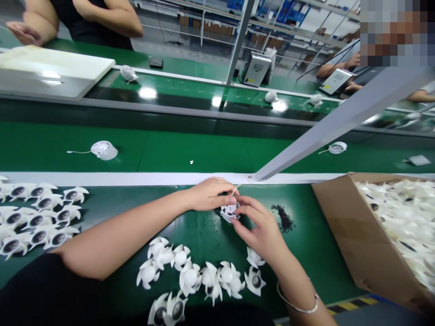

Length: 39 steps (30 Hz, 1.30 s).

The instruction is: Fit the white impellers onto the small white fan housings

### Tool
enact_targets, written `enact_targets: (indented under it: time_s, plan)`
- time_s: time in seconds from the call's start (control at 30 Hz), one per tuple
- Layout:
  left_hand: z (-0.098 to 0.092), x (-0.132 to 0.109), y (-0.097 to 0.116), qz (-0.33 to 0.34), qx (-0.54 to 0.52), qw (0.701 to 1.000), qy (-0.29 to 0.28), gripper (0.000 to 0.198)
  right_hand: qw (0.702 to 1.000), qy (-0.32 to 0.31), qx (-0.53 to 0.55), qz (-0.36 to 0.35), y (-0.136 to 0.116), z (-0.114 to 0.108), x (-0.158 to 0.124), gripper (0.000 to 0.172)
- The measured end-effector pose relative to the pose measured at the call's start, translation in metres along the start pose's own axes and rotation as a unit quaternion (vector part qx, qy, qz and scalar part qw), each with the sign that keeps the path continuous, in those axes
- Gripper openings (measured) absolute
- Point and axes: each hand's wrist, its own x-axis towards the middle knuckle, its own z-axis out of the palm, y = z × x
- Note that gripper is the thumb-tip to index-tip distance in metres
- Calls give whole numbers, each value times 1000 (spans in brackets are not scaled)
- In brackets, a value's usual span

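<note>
My left hand (210,194) and my right hand (258,225) meet over a small white plastic fan (229,212), gripping it from both sides and hiding much of it. A thin pale wire (235,189) rises from it under my left fingers. A loose group of white fan rotors (190,277) lies just below my hands on the green bench (204,235). Dark-centred rotors in rows (37,213) sit to the left. A small heap of black granules or tiny parts (283,218) lies beside my right hand. A metal bangle (297,299) circles my right wrist.
A cardboard box (343,217) of white rotors stands at the right. Beyond the white rail (136,179), a green conveyor belt (176,151) carries wired white fans (103,150). A grey diagonal post (340,122) rises from the rail. Co-workers (91,18) stand beyond.
</note>
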Motion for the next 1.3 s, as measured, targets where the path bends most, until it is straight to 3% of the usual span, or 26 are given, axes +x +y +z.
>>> enact_targets:
  time_s: [0.1, 0.27, 0.43, 0.67, 0.93, 1.0, 1.07, 1.13, 1.17, 1.23, 1.3]
  plan:
    - [-1, 0, 0, 4, -5, 1000, 0, 49, 1000, -1, -12, -10, -2, 2, 1, 9]
    - [-2, 0, 0, 0, -21, 1000, 13, 53, 998, 52, -28, 1, -8, -8, -2, 2]
    - [-2, 1, 1, -6, -26, 1000, 11, 43, 996, 39, -81, 2, -11, -22, -15, 1]
    - [-3, 0, 2, -1, -19, 1000, 10, 34, 992, 14, -116, -39, -6, -2, -22, 7]
    - [-6, 3, 5, -15, -13, 999, -30, 27, 995, 22, -90, 20, -3, 3, -22, 9]
    - [-4, 3, 10, -39, 3, 999, -11, 31, 997, 0, -72, 21, -2, -4, -21, 8]
    - [-3, 2, 21, -59, 26, 996, 58, 29, 996, -63, -63, 23, -2, -11, -18, 9]
    - [-2, 2, 40, -47, 45, 990, 127, 25, 990, -118, -68, 25, 0, -15, -11, 10]
    - [-2, 1, 52, -27, 51, 989, 136, 25, 990, -116, -79, 23, 1, -15, -7, 11]
    - [1, -2, 76, 26, 68, 995, 67, 28, 992, -51, -112, 15, 5, -17, 1, 16]
    - [10, -7, 97, 42, 115, 991, -57, 32, 990, 45, -132, 21, 10, -23, 4, 26]
